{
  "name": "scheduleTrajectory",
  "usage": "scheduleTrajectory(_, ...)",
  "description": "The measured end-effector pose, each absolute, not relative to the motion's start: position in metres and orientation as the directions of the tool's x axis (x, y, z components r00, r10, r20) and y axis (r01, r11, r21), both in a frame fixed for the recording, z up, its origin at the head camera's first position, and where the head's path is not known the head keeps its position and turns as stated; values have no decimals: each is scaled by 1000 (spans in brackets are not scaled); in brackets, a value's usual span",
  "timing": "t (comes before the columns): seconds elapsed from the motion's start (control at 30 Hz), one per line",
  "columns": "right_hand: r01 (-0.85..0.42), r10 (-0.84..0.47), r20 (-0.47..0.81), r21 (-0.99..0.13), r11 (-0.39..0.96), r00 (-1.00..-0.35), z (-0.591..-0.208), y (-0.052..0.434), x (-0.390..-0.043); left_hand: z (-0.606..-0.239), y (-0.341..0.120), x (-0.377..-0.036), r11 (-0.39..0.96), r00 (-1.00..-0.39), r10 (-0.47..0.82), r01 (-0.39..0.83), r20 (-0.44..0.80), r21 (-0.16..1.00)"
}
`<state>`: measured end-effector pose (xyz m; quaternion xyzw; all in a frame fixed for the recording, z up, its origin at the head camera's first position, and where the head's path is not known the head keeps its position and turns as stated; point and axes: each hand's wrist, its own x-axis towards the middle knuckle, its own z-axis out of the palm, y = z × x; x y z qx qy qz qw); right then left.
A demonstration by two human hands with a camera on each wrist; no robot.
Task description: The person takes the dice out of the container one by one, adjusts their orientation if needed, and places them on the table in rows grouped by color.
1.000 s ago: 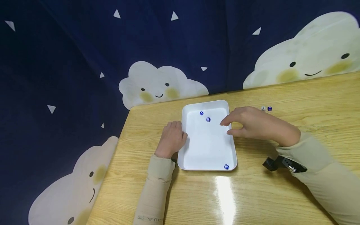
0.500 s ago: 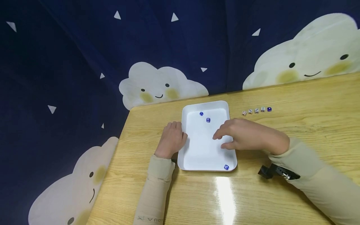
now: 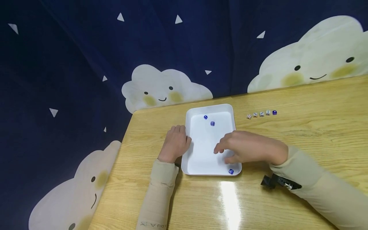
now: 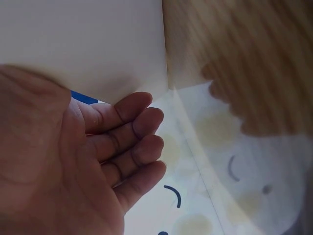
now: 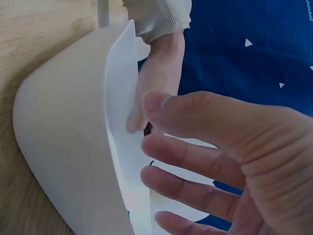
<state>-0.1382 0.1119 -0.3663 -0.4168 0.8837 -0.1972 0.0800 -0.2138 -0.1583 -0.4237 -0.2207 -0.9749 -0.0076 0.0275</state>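
A shallow white tray lies on the wooden table with three blue dice inside. Two of these, a blue die and another blue die, sit near its far end; a third blue die is in the near right corner. My left hand holds the tray's left side, thumb over the rim and fingers outside along the wall. My right hand hovers over the tray's right side with thumb and fingers apart, nothing between them; its thumb is just above the near-corner die.
Right of the tray stands a row of dice: several white ones, such as the white die, and a dark blue die at the right end. A dark blue curtain with clouds hangs behind the table.
My right hand has moved from the tray's upper right side toward its near right corner, uncovering the row of dice. My left hand and the dice have stayed put.
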Motion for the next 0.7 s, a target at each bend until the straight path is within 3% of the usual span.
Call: scheduleTrajectory(0.7,-644,-755,-133,-441,626,-642,-375,99,-132,-423,-159,-214,906,-906,422,423,34,25)
